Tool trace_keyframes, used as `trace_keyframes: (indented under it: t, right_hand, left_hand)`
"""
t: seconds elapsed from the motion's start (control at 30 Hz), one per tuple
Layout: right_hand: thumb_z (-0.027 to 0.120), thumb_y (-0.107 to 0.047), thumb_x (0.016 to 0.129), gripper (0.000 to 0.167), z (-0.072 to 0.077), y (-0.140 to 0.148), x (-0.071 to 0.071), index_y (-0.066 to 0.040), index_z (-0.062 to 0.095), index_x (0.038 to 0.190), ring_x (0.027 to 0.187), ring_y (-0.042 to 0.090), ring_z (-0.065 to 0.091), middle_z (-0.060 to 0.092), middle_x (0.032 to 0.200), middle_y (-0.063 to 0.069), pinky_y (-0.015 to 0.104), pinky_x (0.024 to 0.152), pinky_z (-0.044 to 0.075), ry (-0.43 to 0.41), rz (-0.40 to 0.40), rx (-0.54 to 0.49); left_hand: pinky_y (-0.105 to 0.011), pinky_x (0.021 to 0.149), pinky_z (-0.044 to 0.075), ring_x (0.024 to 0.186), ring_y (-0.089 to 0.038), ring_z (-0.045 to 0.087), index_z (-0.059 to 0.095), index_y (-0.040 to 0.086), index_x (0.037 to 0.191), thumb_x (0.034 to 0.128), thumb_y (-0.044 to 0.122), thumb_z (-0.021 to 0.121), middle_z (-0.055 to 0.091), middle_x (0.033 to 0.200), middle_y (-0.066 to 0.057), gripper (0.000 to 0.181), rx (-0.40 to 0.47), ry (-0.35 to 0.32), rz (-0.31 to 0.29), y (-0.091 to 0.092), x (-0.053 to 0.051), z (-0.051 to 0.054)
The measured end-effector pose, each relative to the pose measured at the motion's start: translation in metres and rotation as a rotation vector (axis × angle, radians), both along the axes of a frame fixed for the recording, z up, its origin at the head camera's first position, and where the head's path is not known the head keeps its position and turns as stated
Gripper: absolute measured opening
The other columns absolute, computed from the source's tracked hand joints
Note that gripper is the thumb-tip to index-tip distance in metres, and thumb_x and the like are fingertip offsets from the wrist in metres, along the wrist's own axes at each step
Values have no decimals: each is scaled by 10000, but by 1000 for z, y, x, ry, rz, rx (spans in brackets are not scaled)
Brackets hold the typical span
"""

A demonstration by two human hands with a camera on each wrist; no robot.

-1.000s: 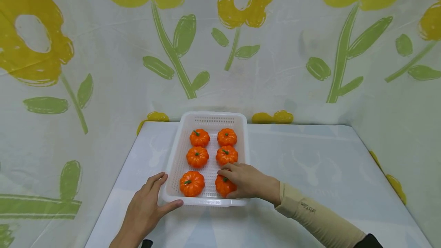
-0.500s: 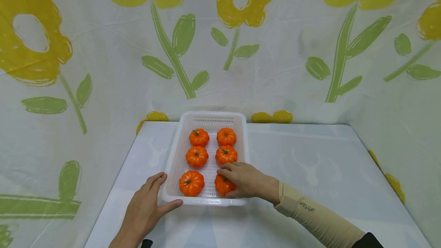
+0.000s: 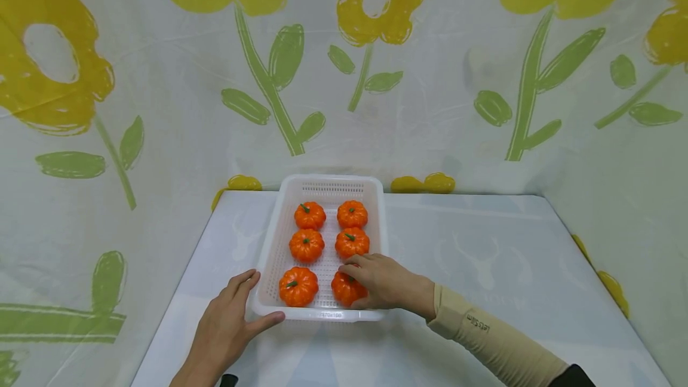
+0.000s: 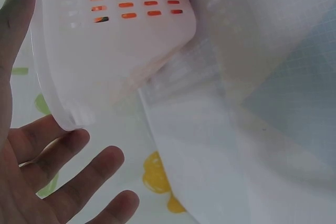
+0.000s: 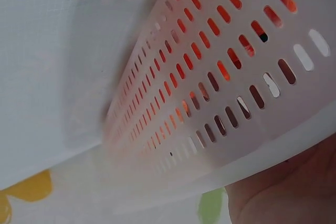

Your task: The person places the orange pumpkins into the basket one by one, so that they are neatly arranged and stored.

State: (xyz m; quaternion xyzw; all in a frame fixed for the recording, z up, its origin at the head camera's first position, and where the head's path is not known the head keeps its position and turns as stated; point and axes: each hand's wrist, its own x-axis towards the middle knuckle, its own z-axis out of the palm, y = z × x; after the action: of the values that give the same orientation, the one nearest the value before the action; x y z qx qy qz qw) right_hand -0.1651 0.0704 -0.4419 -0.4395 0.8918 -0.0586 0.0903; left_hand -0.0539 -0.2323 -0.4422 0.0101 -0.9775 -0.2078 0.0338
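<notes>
A white plastic basket [image 3: 325, 314] with slotted walls holds several small orange pumpkins in two columns, their green stems showing. My right hand [image 3: 383, 281] reaches over the basket's right side and grips the front right pumpkin [image 3: 345, 292], fingers at its back and thumb at its front. Part of that pumpkin is hidden under the hand. At the front left corner, my left hand [image 3: 228, 318] is spread, with its fingers and thumb at the rim. The left wrist view has the fingertips against the basket's rim [image 4: 65, 121]. Beside the left hand lies the front left pumpkin [image 3: 298, 287].
Other pumpkins sit farther back, among them a middle right one [image 3: 352, 242] just beyond the right fingers. The basket stands on a pale table [image 3: 473, 249] near its back edge. A flower-print cloth [image 3: 430, 106] hangs behind and at both sides.
The front right pumpkin has shifted slightly left in the basket under my right hand. My left hand has stayed at the corner.
</notes>
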Motion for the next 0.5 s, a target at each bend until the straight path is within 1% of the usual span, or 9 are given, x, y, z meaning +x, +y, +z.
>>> trace_keyframes:
  t: [0.07, 0.13, 0.2, 0.33, 0.4, 0.5]
  right_hand:
    - [778, -493, 868, 638, 1, 2, 1, -176, 597, 1391, 1200, 206, 591, 601, 1343, 15, 434, 1095, 456, 2, 3, -26]
    - [761, -479, 889, 605, 2, 6, 3, -174, 600, 1386, 1217, 202, 581, 600, 1352, 7, 433, 1101, 450, 8, 10, -77]
    - [747, -456, 910, 571, 2, 11, 5, -173, 598, 1383, 1237, 202, 566, 595, 1359, 1, 432, 1107, 444, 31, 26, -152]
    - [759, -375, 921, 541, 1, 24, 10, -186, 577, 1394, 1294, 210, 523, 571, 1389, 13, 435, 1113, 437, 110, 39, -317]
    - [767, -342, 918, 547, 0, 31, 14, -192, 564, 1403, 1329, 221, 497, 550, 1416, 36, 447, 1113, 438, 154, 22, -374]
    - [779, -326, 909, 555, -2, 43, 19, -189, 566, 1402, 1363, 225, 470, 521, 1455, 53, 463, 1110, 442, 196, -37, -424]
  left_hand:
    - [-597, 958, 513, 1159, -378, 593, 528, 15, 1446, 681, 899, 573, 497, 1473, -138, 1170, 2, 0, -1, 0, 0, 0]
    - [-599, 958, 511, 1163, -380, 589, 527, 14, 1446, 682, 900, 573, 494, 1474, -140, 1171, 1, -2, 1, 1, 0, -1]
    - [-598, 958, 510, 1167, -381, 588, 526, 13, 1448, 683, 894, 586, 493, 1476, -136, 1168, 1, -1, 1, 0, 0, -1]
    - [-597, 959, 506, 1175, -384, 584, 519, 11, 1452, 687, 881, 604, 491, 1478, -130, 1162, 4, 5, 2, -1, 0, -1]
    - [-603, 959, 504, 1179, -389, 580, 510, 11, 1459, 691, 883, 599, 483, 1485, -134, 1165, 3, 2, 4, -2, 0, -1]
    - [-614, 967, 497, 1197, -398, 567, 494, 13, 1472, 694, 890, 586, 467, 1498, -149, 1175, 3, -14, 9, -2, 0, 0]
